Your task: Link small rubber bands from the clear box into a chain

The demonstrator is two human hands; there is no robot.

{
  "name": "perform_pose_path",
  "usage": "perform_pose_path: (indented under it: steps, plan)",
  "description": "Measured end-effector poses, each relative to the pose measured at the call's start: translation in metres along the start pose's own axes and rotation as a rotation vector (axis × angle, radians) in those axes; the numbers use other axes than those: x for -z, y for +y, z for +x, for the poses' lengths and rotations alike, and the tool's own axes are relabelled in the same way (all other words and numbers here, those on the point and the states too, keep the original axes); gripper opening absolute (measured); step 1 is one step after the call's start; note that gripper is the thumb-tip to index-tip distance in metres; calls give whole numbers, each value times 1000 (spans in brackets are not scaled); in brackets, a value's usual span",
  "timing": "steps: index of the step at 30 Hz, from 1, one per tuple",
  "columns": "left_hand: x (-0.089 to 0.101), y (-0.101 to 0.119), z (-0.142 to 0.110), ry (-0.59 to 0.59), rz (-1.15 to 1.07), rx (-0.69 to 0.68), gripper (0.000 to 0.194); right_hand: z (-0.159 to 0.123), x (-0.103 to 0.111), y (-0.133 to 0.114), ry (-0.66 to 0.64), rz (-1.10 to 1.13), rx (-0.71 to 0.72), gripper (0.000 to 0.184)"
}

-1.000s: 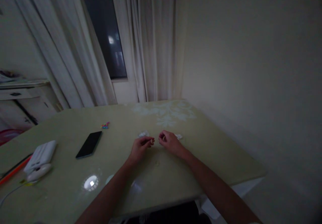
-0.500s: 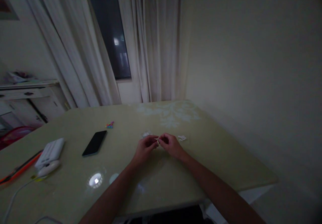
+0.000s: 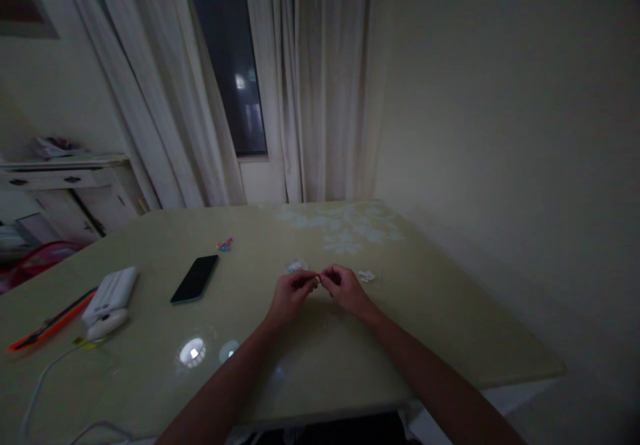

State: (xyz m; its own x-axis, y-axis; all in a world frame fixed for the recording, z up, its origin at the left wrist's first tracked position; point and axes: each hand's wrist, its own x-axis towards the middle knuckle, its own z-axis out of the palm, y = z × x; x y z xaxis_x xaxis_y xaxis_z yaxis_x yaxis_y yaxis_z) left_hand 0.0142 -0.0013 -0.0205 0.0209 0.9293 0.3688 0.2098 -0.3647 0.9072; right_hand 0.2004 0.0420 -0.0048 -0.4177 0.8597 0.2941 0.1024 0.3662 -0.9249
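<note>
Small yellowish piece (image 3: 317, 281): one, at the near middle of the table (image 3: 425, 325), raised above its top, pinched between the fingertips of both hands; exact shape too small to tell.
Left hand (image 3: 289, 294): thumb and forefinger closed on the piece from the left.
Right hand (image 3: 346, 287): same pinch, from the right, fingertips meeting those opposite.
White bits (image 3: 367, 276): small group, just right of the right hand.
Pale bits (image 3: 296, 266): just beyond the left hand.
Phone (image 3: 195, 279): black, flat, left.
Coloured bits (image 3: 225, 245): small cluster, beyond the phone, far left.
</note>
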Motion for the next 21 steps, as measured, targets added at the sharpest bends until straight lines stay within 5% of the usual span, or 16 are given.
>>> perform_pose_path:
  steps: [21]
  plan:
    - [12, 16, 2, 10, -167, 20, 21, -5, 3, -15, 46, 154, 42, 42]
